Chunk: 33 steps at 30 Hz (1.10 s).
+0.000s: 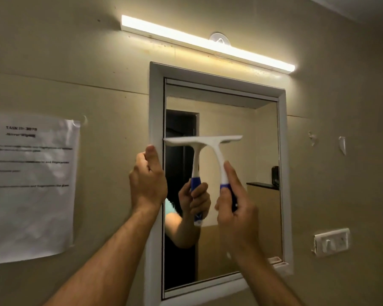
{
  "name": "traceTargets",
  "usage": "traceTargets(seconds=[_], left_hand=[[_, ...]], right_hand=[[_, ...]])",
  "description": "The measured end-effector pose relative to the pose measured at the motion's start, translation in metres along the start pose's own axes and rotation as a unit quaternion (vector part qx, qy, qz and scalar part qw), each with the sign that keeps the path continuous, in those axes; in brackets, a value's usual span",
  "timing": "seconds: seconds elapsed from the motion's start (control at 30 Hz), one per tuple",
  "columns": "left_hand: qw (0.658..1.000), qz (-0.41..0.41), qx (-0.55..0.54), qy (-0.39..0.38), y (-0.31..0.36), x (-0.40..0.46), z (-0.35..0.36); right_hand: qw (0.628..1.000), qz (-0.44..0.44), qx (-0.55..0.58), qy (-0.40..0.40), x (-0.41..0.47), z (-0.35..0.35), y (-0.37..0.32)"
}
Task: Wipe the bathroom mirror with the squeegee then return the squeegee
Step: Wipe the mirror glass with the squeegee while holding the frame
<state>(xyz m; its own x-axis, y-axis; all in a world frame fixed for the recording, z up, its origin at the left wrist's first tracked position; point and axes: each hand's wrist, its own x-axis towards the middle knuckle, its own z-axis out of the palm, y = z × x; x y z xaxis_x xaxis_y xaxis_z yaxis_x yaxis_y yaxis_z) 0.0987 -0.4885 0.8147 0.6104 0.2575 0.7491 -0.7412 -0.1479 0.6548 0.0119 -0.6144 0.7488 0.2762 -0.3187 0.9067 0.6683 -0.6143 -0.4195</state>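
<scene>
Against mirror (241, 173), squeegee (208, 141) handle partly hidden by right hand (236, 208)

Head view, angled up, close to mirror (221, 173)

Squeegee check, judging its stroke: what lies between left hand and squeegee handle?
Head view: white mirror frame, then bare glass; left hand grips the frame, right hand holds the squeegee.

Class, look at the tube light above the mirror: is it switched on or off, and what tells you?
On. The tube light glows bright along its full length and throws a warm halo on the wall around it.
</scene>
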Motion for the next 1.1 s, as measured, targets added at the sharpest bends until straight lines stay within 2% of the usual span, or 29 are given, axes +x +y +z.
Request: traceTargets(seconds=[0.23, 0.5, 0.73, 1.1], left_hand=[[1.000, -0.004, -0.001, -0.004, -0.003, 0.002, 0.000], [1.000, 0.002, -0.017, -0.015, -0.003, 0.002, -0.002], [0.999, 0.005, -0.030, -0.025, -0.006, 0.004, -0.003], [0.995, -0.028, -0.087, -0.043, -0.011, 0.000, -0.002]], right_hand=[[0.998, -0.033, 0.012, 0.048, 0.083, 0.022, -0.032], [0.999, -0.030, 0.021, 0.039, 0.050, 0.025, -0.015], [0.999, -0.026, 0.012, 0.040, 0.079, 0.029, -0.040], [0.999, 0.048, -0.018, -0.001, -0.040, 0.010, 0.009]])
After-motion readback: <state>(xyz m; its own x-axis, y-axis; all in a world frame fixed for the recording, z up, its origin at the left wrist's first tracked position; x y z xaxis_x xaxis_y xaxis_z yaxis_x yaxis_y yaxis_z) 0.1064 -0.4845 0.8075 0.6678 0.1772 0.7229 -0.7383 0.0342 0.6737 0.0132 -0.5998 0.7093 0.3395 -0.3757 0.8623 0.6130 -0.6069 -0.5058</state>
